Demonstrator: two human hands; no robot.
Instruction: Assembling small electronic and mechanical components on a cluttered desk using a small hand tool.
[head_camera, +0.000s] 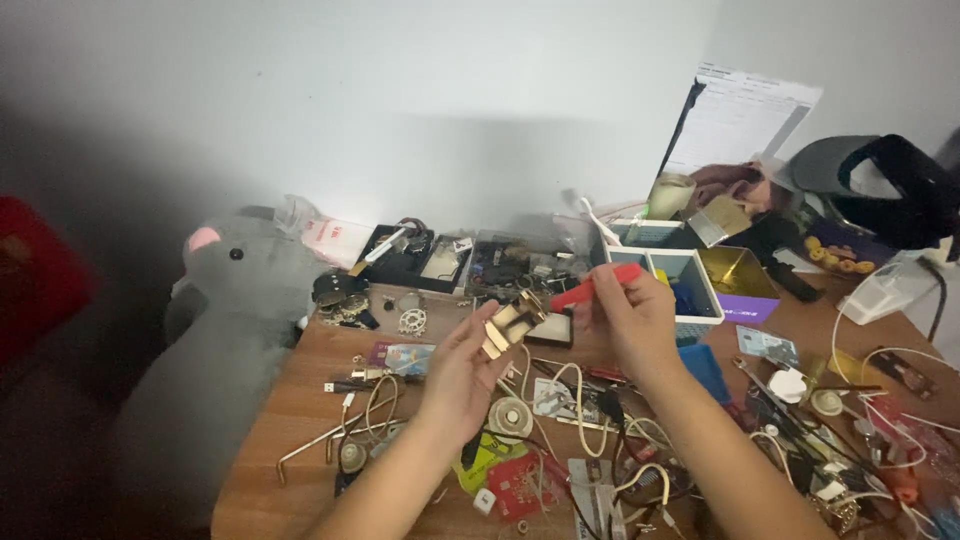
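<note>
My left hand (462, 372) holds up a small gold-coloured metal part (512, 322) above the wooden table (290, 410). My right hand (628, 318) grips a red-handled screwdriver (596, 286), and its tip meets the metal part. Both hands are raised over the middle of the table. Below them lie cream cables (578, 400), a round metal disc (511, 416) and a red circuit board (517, 487).
A grey plush mouse (215, 300) sits at the table's left edge. Black trays of small parts (420, 255) line the back. A white compartment box (690, 290), a gold box (740, 275), papers (740, 120) and a dark cap (880, 180) fill the right. Tools and wires lie at right front.
</note>
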